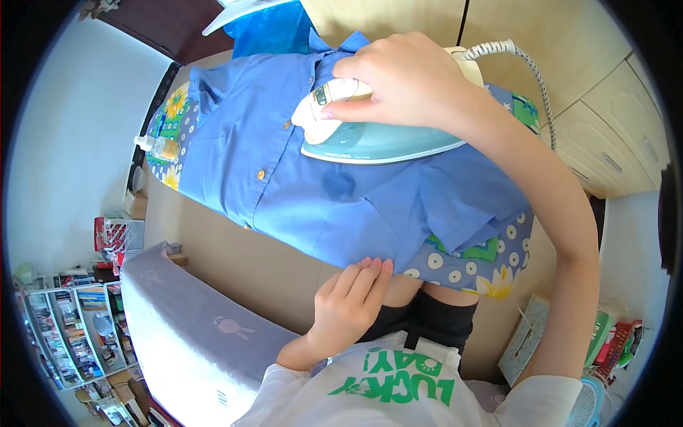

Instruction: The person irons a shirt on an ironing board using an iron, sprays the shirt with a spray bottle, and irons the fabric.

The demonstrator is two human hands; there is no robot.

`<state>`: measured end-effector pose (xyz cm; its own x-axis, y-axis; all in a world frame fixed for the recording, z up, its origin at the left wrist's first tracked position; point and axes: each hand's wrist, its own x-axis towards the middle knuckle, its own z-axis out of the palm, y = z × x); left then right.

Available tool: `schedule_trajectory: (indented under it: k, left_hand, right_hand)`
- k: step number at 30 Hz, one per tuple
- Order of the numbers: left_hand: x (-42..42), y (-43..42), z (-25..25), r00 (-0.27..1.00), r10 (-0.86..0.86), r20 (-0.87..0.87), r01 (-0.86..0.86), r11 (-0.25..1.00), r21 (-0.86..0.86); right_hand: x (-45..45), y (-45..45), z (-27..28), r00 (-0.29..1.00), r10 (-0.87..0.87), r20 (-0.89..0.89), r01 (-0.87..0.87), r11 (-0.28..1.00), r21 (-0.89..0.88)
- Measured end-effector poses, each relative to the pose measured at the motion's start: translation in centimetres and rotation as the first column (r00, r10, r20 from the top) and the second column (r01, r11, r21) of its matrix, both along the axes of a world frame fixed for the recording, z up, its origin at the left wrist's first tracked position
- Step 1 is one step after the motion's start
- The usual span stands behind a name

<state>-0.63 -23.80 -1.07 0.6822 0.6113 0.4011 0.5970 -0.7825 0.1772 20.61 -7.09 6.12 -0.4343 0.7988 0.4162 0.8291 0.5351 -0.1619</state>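
A blue buttoned shirt (284,178) lies spread over a patterned ironing board (505,249). My right hand (402,78) is wrapped round the handle of a white and teal iron (391,142), whose soleplate rests on the shirt, its tip pointing left. Just below the iron the cloth has a dark wet-looking patch (339,183). At the near edge of the board, my left hand (352,295) has its fingers pressed together on the shirt's hem; a pinch of cloth seems held, mostly hidden beneath the fingertips.
A small spray bottle (160,147) lies at the board's left end. The iron's cord (544,92) curves down on the right, before pale cabinets (612,128). A covered bed or sofa (192,334) stands at lower left, near a bookshelf (71,334). Blue plastic (270,30) hangs behind the board.
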Motion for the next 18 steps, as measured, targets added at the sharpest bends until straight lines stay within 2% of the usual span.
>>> schedule_trajectory:
  k: [4,6,7,9,11,12,14,15,16,17,18]
  left_hand:
    - [0.3,0.2,1.4,0.997,-0.018,-0.07,0.015,0.999,-0.045]
    - [0.3,0.5,2.5,0.998,-0.07,0.008,0.069,0.953,-0.294]
    - [0.2,0.9,2.3,0.997,-0.072,0.008,0.071,0.952,-0.297]
    - [0.2,2.4,1.8,0.985,-0.008,0.175,0.034,0.989,-0.144]
    - [-0.8,3.9,0.9,0.938,0.19,0.289,-0.158,0.979,-0.131]
    - [-1.1,4.7,0.2,0.936,0.196,0.293,-0.164,0.978,-0.13]
    - [-1.9,6.3,-1.2,0.826,0.424,0.371,-0.426,0.901,-0.081]
    - [-2.7,6.9,-1.8,0.824,0.429,0.371,-0.431,0.899,-0.081]
    - [-3.5,7.4,-2.5,0.876,0.407,0.257,-0.41,0.911,-0.045]
    - [-4.0,7.7,-2.7,0.913,0.384,0.138,-0.386,0.923,-0.013]
    - [-4.1,7.5,-2.8,0.91,0.391,0.138,-0.393,0.919,-0.015]
  right_hand:
    - [0.0,0.2,-0.1,1.0,0.01,-0.021,-0.01,1.0,0.004]
    - [0.1,0.1,-0.1,0.999,0.021,-0.028,-0.021,1.0,0.005]
    - [0.2,-0.1,-0.1,0.999,0.034,-0.036,-0.034,0.999,0.004]
    - [0.5,-0.2,-0.2,0.996,0.079,-0.028,-0.078,0.997,0.025]
    - [0.7,-0.2,-0.3,0.991,0.135,-0.015,-0.134,0.99,0.047]
    - [0.7,-0.3,-0.4,0.988,0.146,-0.05,-0.142,0.987,0.074]
    - [0.3,-0.5,-0.3,0.983,0.161,-0.084,-0.152,0.983,0.102]
    - [0.0,-0.6,0.1,0.998,0.061,-0.023,-0.06,0.997,0.054]
    - [-0.2,-0.6,0.3,0.998,-0.035,0.043,0.034,0.999,0.012]
    - [-0.4,-0.3,0.3,0.999,-0.026,0.044,0.026,1.0,0.012]
    - [-0.5,-0.1,0.1,0.999,-0.033,0.037,0.031,0.998,0.045]
